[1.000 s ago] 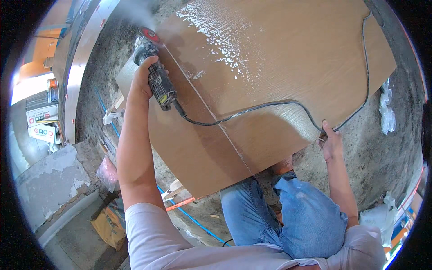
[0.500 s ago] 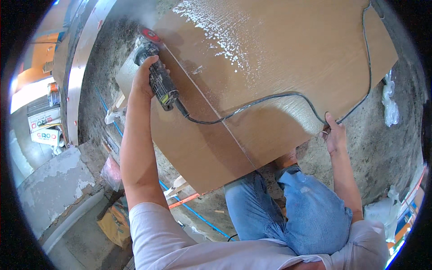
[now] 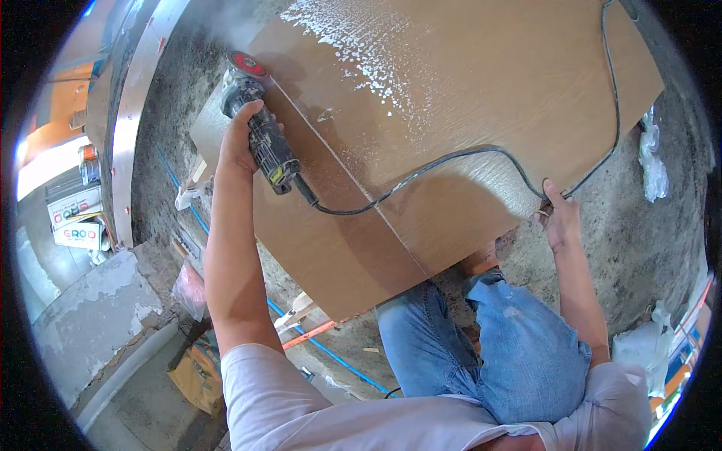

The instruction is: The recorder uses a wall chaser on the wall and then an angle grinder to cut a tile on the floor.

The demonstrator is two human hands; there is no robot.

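Observation:
My left hand (image 3: 242,143) is closed round the body of a dark angle grinder (image 3: 272,154). Its red disc (image 3: 247,65) sits at the far left edge of a large brown board (image 3: 474,98), with hazy dust around it. From the disc a thin, straight, pale cut line (image 3: 323,139) runs across the board toward my knees. The black power cord (image 3: 451,156) leaves the grinder's rear and crosses the board to my right hand (image 3: 562,218). There, at the board's near right edge, my thumb and fingers pinch the cord; part of the grip is hidden.
White flakes (image 3: 361,64) lie scattered on the board's far part. Crumpled clear plastic (image 3: 653,158) lies on the rough floor at right. A blue hose or pipe (image 3: 346,370) and an orange bar (image 3: 310,334) pass near the board's left side. A yellow sack (image 3: 197,376) stands lower left.
The grinder and my left hand have shifted very slightly toward me, while the whole view has also moved a little. Both hands keep their grips.

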